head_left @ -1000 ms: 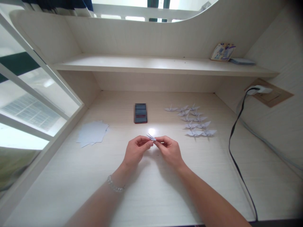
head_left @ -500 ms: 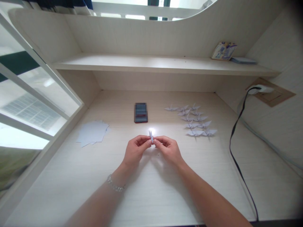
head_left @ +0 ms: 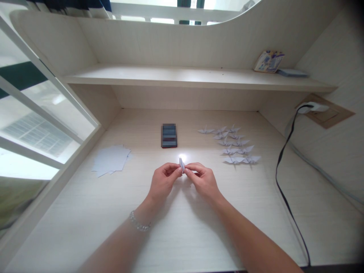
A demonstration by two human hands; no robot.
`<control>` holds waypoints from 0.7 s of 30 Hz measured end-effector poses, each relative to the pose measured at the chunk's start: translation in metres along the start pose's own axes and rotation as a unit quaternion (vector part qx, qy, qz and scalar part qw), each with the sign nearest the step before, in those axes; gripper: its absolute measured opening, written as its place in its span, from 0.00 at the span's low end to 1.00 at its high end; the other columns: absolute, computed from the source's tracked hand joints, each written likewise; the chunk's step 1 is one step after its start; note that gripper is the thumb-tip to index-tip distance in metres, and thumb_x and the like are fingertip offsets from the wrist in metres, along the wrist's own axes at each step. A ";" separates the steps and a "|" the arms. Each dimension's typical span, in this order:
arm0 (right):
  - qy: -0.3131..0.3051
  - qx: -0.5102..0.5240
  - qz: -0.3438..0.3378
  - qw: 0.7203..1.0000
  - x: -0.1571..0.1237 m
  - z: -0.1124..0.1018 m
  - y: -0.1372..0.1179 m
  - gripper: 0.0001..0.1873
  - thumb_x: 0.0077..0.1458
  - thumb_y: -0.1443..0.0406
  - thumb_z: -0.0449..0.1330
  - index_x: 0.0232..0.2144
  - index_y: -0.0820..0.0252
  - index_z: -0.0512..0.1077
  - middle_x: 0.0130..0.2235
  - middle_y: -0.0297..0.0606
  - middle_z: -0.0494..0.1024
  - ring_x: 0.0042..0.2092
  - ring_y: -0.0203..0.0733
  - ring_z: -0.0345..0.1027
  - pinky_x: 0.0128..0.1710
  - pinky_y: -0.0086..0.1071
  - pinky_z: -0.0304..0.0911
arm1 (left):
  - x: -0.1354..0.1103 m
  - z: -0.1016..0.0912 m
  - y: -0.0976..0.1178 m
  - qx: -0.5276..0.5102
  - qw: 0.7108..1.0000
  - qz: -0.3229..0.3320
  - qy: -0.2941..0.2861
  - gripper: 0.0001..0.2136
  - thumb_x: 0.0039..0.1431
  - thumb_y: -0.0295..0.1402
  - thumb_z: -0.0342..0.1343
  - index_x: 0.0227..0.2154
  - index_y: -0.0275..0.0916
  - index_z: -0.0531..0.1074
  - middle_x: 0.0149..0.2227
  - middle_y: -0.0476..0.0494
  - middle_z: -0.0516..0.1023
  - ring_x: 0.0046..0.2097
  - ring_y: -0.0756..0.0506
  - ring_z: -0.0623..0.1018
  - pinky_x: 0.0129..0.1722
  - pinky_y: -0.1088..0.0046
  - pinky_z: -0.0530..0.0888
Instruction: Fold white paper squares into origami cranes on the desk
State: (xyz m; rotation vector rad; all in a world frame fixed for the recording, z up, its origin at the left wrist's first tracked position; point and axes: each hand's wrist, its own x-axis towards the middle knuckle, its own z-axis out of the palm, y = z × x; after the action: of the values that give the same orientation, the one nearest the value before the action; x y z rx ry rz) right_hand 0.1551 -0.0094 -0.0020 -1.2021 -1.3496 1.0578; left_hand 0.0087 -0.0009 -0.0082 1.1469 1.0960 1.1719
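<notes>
Between my two hands stands a small folded piece of white paper (head_left: 181, 163), narrow and pointed at the top. My left hand (head_left: 165, 178) pinches its lower left side with thumb and forefinger. From the other side, my right hand (head_left: 201, 178) pinches it in the same way, the fingertips nearly meeting. The fingers cover the paper's lower part. Several white folded paper cranes (head_left: 234, 151) lie in rough rows to the right, beyond my right hand. A loose stack of white paper sheets (head_left: 111, 159) lies to the left.
A dark, pixelated rectangular object (head_left: 169, 135) lies beyond my hands. A black cable (head_left: 280, 178) runs from the wall socket (head_left: 325, 110) down the desk's right side. The shelf (head_left: 170, 76) above holds a small printed box (head_left: 269, 61) and a flat item (head_left: 292, 72).
The folded paper's upper points look closer together than before. Both hands stay almost in place, still pinching it.
</notes>
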 end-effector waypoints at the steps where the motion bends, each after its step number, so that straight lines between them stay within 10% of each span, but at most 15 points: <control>1: 0.002 -0.004 -0.002 1.000 0.000 0.000 0.000 0.09 0.51 0.61 0.59 0.33 0.57 0.78 0.38 0.41 0.77 0.40 0.43 0.71 0.33 0.31 0.67 | 0.000 0.000 0.000 -0.004 1.000 -0.001 0.000 0.11 0.48 0.37 0.61 0.32 0.34 0.75 0.33 0.41 0.79 0.36 0.46 0.77 0.39 0.68 0.73; 21: 0.016 0.067 0.034 0.997 0.000 0.003 0.004 0.08 0.49 0.62 0.61 0.31 0.61 0.74 0.32 0.40 0.78 0.34 0.42 0.72 0.37 0.35 0.68 | -0.001 0.002 -0.003 0.040 0.999 0.009 -0.020 0.08 0.51 0.33 0.57 0.34 0.36 0.74 0.34 0.42 0.77 0.36 0.47 0.76 0.38 0.71 0.72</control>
State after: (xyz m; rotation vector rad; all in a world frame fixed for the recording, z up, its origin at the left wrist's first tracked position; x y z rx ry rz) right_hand 0.1524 -0.0084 -0.0061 -1.1664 -1.2018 1.1541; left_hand 0.0113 -0.0019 -0.0110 1.2390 1.1124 1.1227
